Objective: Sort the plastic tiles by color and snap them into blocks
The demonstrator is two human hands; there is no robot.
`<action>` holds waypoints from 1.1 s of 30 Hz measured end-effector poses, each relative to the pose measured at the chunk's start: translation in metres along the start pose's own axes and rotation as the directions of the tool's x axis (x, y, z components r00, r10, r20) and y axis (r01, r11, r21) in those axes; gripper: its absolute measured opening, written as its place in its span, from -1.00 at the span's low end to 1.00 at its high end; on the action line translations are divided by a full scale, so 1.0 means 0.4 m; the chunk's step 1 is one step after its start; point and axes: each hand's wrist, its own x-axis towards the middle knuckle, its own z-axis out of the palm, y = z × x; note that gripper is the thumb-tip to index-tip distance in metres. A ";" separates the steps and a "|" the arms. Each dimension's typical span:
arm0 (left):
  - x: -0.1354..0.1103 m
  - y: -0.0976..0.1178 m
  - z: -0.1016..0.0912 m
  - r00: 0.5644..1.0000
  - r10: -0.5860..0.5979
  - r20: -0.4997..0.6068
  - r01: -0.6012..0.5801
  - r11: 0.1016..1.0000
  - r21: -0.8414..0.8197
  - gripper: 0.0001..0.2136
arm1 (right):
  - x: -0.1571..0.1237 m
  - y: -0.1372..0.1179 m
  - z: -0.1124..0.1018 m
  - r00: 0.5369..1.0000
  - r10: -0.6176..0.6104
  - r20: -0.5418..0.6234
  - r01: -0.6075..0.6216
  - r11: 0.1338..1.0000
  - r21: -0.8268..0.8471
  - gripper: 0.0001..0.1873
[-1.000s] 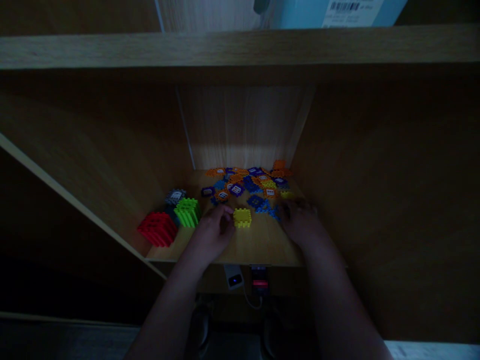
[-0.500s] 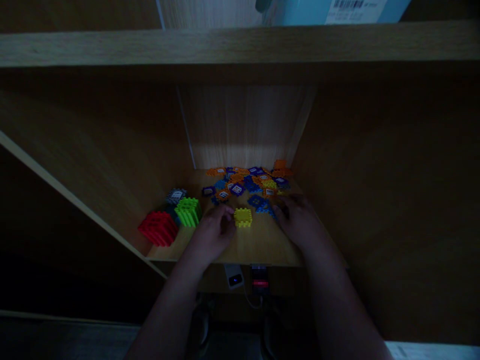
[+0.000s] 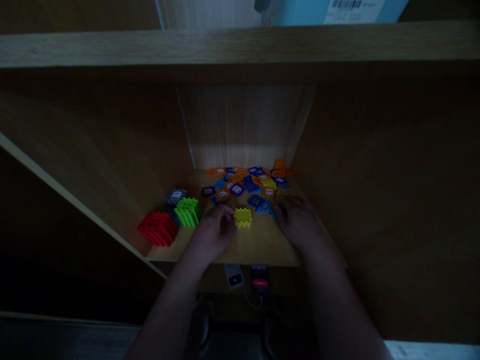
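Note:
A small yellow plastic block piece (image 3: 242, 217) stands on the wooden shelf board (image 3: 258, 245). My left hand (image 3: 212, 232) rests just left of it, fingertips curled against its side. My right hand (image 3: 298, 220) lies on the board at the right, its fingers curled by the blue pieces (image 3: 264, 205) at the near edge of a heap of orange, blue and purple interlocking tiles (image 3: 247, 182). In the dim light I cannot make out whether anything is in its fingers.
A green cube (image 3: 187, 211), a red cube (image 3: 158, 228) and a grey piece (image 3: 175, 196) stand at the left of the board. Dark wooden walls close in both sides, with a shelf (image 3: 240, 45) above. Small lit devices (image 3: 247, 280) hang below the front edge.
My right hand has drawn back slightly left and nearer from the tile heap. My left hand and the yellow piece have stayed put.

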 end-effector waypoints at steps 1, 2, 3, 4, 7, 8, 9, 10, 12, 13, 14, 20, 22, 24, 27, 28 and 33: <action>0.000 0.001 0.000 1.000 -0.004 0.000 0.004 1.000 0.002 -0.77 | 0.001 0.000 -0.001 1.000 -0.013 0.011 0.013 1.000 0.008 -0.58; -0.001 0.002 -0.001 1.000 -0.007 0.003 0.007 1.000 0.003 -0.77 | 0.002 0.000 -0.002 1.000 -0.027 0.015 0.026 0.999 0.018 -0.59; -0.001 0.003 -0.002 1.000 -0.009 0.006 0.009 1.000 0.004 -0.77 | 0.003 0.000 -0.003 0.999 -0.041 0.015 0.040 0.999 0.028 -0.59; -0.002 0.004 -0.002 1.000 -0.010 0.008 0.010 1.000 0.004 -0.77 | 0.004 0.000 -0.003 0.999 -0.052 0.013 0.052 0.998 0.035 -0.60; -0.002 0.005 -0.002 1.000 -0.006 0.011 0.006 1.000 0.002 -0.77 | 0.008 0.001 -0.004 0.997 -0.080 0.006 0.080 0.996 0.043 -0.62; -0.001 0.004 -0.002 1.000 -0.003 0.010 0.003 1.000 0.001 -0.76 | 0.008 0.002 -0.004 0.996 -0.087 0.002 0.087 0.995 0.043 -0.63; -0.001 0.003 -0.001 1.000 0.001 0.008 -0.001 1.000 0.000 -0.76 | 0.009 0.002 -0.003 0.996 -0.093 -0.006 0.093 0.995 0.045 -0.64; -0.001 0.002 0.000 1.000 0.004 0.007 -0.004 1.000 -0.002 -0.76 | 0.010 0.002 -0.002 0.995 -0.100 -0.015 0.100 0.994 0.049 -0.66; -0.001 -0.001 0.001 1.000 0.009 0.004 -0.009 1.000 -0.007 -0.76 | 0.011 0.001 -0.002 0.993 -0.111 -0.038 0.114 0.991 0.064 -0.68; -0.001 -0.002 0.001 1.000 0.009 0.004 -0.009 1.000 -0.009 -0.75 | 0.011 0.000 -0.004 0.992 -0.116 -0.052 0.120 0.990 0.074 -0.68; -0.001 -0.003 0.002 1.000 0.009 0.006 -0.009 1.000 -0.009 -0.75 | 0.012 -0.002 -0.006 0.990 -0.122 -0.067 0.127 0.988 0.085 -0.68; -0.001 -0.003 0.001 1.000 0.008 0.006 -0.008 1.000 -0.007 -0.76 | 0.009 -0.018 -0.037 0.969 -0.142 -0.203 0.184 0.961 0.208 -0.68; 0.000 -0.003 0.001 1.000 0.007 0.003 -0.007 1.000 -0.001 -0.76 | 0.007 -0.022 -0.043 0.964 -0.128 -0.232 0.183 0.954 0.236 -0.68; 0.000 -0.003 0.000 1.000 0.010 0.000 -0.010 1.000 0.003 -0.76 | 0.007 -0.023 -0.044 0.966 -0.116 -0.233 0.173 0.954 0.244 -0.68; 0.000 -0.003 0.000 1.000 0.017 0.003 -0.017 1.000 0.005 -0.76 | 0.004 -0.022 -0.037 0.978 -0.089 -0.191 0.134 0.962 0.238 -0.73; 0.000 -0.003 0.000 1.000 0.019 0.003 -0.019 1.000 0.005 -0.76 | 0.002 -0.022 -0.034 0.983 -0.076 -0.168 0.113 0.968 0.224 -0.74; 0.000 -0.002 0.002 1.000 0.010 -0.001 -0.010 1.000 0.005 -0.77 | -0.013 -0.025 -0.017 0.998 0.026 -0.056 -0.022 0.998 0.067 -0.36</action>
